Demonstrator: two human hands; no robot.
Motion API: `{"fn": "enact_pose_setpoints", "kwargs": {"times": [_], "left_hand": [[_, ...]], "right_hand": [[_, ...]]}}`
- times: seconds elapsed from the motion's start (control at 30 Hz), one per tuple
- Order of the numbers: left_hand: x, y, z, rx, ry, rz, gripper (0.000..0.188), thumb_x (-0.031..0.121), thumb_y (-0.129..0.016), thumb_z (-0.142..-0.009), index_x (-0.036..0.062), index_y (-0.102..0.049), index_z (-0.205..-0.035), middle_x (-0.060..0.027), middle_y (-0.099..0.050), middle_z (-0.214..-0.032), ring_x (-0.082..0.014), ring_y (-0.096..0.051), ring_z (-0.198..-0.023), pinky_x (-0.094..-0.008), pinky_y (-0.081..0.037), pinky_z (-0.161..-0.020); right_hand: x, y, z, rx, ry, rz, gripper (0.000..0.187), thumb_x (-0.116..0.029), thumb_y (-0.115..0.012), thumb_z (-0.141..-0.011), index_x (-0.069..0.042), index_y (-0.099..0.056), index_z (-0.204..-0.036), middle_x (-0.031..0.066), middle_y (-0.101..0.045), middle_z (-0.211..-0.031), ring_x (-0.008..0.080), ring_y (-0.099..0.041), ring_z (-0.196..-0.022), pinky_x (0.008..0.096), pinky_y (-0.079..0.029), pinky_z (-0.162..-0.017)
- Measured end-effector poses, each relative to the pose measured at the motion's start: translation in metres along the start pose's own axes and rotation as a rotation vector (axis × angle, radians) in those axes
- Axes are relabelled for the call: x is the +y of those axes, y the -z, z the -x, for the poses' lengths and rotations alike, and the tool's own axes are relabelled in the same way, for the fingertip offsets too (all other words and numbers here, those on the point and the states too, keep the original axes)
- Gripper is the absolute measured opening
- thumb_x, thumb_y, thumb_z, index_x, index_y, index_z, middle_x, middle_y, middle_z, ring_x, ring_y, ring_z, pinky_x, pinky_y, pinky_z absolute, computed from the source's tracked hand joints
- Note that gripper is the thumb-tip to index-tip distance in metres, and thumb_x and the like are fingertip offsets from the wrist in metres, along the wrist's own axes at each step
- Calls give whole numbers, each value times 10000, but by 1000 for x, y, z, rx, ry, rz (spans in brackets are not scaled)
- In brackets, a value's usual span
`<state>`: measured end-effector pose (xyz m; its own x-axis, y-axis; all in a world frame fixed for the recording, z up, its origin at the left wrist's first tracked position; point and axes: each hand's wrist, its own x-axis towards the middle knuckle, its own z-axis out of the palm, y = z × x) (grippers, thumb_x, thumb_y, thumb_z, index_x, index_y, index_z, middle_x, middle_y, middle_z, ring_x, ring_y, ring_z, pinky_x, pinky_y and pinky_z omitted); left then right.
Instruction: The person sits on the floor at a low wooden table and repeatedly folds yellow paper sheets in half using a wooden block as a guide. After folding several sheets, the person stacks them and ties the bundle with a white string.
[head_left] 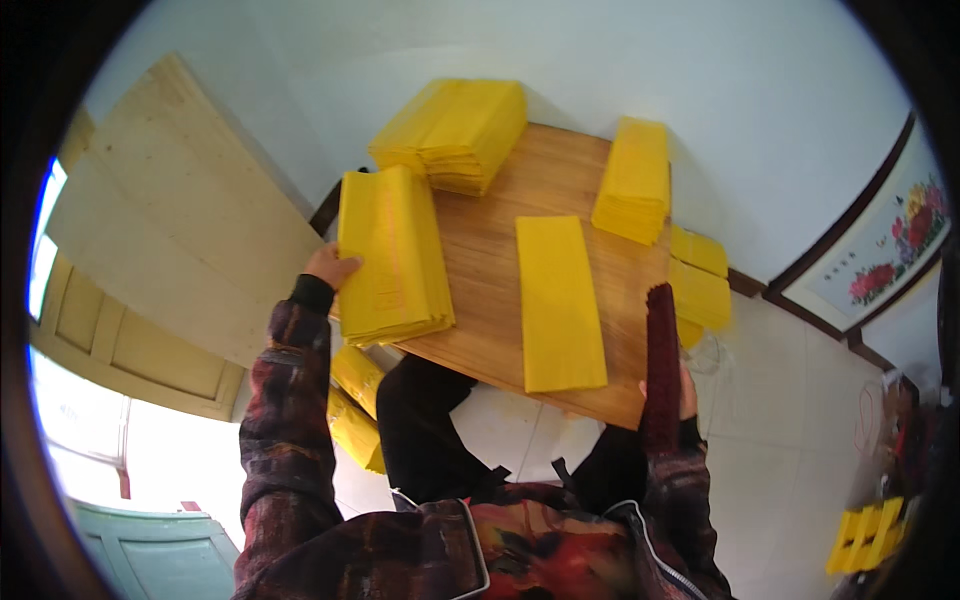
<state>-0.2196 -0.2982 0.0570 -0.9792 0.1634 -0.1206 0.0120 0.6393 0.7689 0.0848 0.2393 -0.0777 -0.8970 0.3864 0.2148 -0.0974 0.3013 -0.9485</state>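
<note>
A thick stack of folded yellow paper lies at the left edge of the wooden table. My left hand grips its left side, thumb on top, the other fingers partly hidden. In front of me, a thinner folded yellow sheet or thin bundle lies flat on the table. At the table's right front corner, my right hand is closed round a long, dark maroon bar with a rough edge. The bar stands up along the near side of that hand and hides most of its fingers.
Another tall yellow paper stack sits at the back left of the table, and a narrower stack at the back right. Yellow bundles stand beyond the right edge. More yellow packs lie below left. A large board leans at left.
</note>
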Motion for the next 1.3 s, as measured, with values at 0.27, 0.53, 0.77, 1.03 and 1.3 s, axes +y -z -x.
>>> {"fn": "enact_pose_setpoints", "kwargs": {"times": [0.27,0.53,0.77,1.03,1.3], "left_hand": [[6,-4,14,71,-150,45,446,157,-566,-850,28,-444,-1259,-73,-573,-1068,-164,-543,-976,-291,-437,-843],[-17,-18,14,97,-280,308,490,177,-479,-911,29,-314,-1349,-77,-467,-1262,-155,-475,-1108,-290,-382,-926],[-13,-20,54,236,-60,586,574,394,-438,-934,64,-290,-1380,-86,-405,-1343,-206,-444,-1178,-300,-387,-909],[-43,-41,153,854,34,863,280,313,-431,-940,57,-543,-914,-38,-554,-791,-98,-503,-624,-217,-372,-543],[2,-149,230,547,-128,555,238,111,-433,-918,35,-489,-700,-25,-457,-623,-94,-446,-549,-228,-337,-485]], "right_hand": [[-48,-12,-26,-107,95,86,326,-22,-613,-808,-12,-508,-1117,33,-548,-971,120,-527,-835,274,-480,-728],[-107,-71,-98,-160,-131,-5,313,-283,-539,-869,29,-555,-890,63,-552,-736,149,-515,-682,295,-418,-623],[-128,-126,-138,-225,-13,836,342,-318,-531,-823,14,-514,-902,248,-596,-843,416,-570,-811,474,-449,-720],[-137,-154,-144,-253,56,1028,334,-312,-540,-818,13,-525,-896,228,-611,-801,401,-590,-765,483,-465,-687],[-134,-162,-143,-263,62,1103,317,-300,-543,-817,8,-535,-894,231,-612,-823,397,-593,-773,483,-466,-683]]}}
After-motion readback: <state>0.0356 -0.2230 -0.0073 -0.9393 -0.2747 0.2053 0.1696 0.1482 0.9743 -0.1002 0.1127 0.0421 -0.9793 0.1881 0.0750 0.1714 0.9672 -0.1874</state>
